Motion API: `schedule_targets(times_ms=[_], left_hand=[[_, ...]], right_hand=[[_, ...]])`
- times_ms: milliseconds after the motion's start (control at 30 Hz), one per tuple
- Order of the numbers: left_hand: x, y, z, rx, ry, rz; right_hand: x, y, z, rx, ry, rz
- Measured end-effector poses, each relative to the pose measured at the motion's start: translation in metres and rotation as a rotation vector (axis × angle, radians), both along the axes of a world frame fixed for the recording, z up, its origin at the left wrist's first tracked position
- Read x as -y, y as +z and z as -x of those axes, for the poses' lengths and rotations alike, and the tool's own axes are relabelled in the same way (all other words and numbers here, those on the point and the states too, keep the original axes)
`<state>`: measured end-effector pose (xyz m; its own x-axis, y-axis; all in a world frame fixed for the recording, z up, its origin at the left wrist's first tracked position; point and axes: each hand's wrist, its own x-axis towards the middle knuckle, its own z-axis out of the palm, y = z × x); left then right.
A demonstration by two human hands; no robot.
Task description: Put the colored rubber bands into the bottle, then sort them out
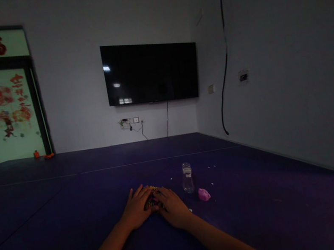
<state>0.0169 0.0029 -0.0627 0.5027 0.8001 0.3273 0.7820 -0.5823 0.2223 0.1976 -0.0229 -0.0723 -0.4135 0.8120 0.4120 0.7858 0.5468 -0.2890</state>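
Observation:
Both of my hands rest on the dark blue surface, close together around a pile of small colourful pieces (pixel 152 202). My left hand (pixel 138 207) lies on the pile's left side with its fingers spread. On the other side, my right hand (pixel 172 208) curves over the pieces, fingers apart. The hands hide much of the pile. A clear bottle (pixel 188 179) without a lid stands upright just right of my right hand. Beside it lies a pink cap-like piece (pixel 204 194).
Small white scraps (pixel 212 183) lie beyond the pink piece. Orange objects (pixel 49 156) sit at the far left edge of the blue surface (pixel 95 159). A wall borders it on the right, with a hanging black cable (pixel 225 71). A television (pixel 151 71) hangs ahead.

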Motion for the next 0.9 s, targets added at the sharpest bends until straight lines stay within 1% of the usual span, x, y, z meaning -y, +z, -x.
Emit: schedule_targets(times_ms=[100, 200, 267, 333, 400, 467, 567, 600, 667, 800, 900], left_hand=[[0.0, 0.001, 0.0, 0.023, 0.009, 0.002], [0.0, 0.002, 0.002, 0.003, -0.075, 0.017], [0.0, 0.002, 0.003, -0.027, -0.126, 0.015], [0.0, 0.001, 0.003, -0.052, -0.132, 0.01], [-0.001, 0.0, 0.002, -0.066, -0.105, 0.005], [-0.001, 0.0, 0.001, -0.07, -0.067, -0.003], [-0.001, 0.0, 0.0, -0.066, -0.016, -0.013], [-0.001, -0.001, 0.0, -0.06, 0.001, -0.015], [-0.001, -0.001, 0.0, -0.042, 0.028, -0.015], [-0.003, -0.005, 0.0, -0.014, 0.037, 0.002], [-0.006, -0.008, 0.001, 0.001, 0.039, -0.01]], right_hand=[[-0.003, -0.002, 0.0, -0.026, -0.012, -0.018], [-0.003, -0.002, 0.0, -0.044, -0.037, -0.022], [-0.004, -0.002, 0.0, -0.072, -0.086, -0.01], [-0.006, -0.004, -0.001, -0.113, -0.138, 0.017], [-0.007, -0.005, -0.001, -0.158, -0.151, 0.041], [-0.008, -0.006, -0.001, -0.191, -0.082, 0.049], [-0.007, -0.007, 0.0, -0.216, 0.09, 0.026], [-0.007, -0.006, 0.0, -0.216, 0.128, 0.017], [-0.006, -0.005, 0.001, -0.209, 0.137, 0.007], [-0.003, -0.002, 0.001, -0.163, 0.08, -0.012], [-0.003, 0.0, 0.001, -0.102, 0.1, -0.03]])
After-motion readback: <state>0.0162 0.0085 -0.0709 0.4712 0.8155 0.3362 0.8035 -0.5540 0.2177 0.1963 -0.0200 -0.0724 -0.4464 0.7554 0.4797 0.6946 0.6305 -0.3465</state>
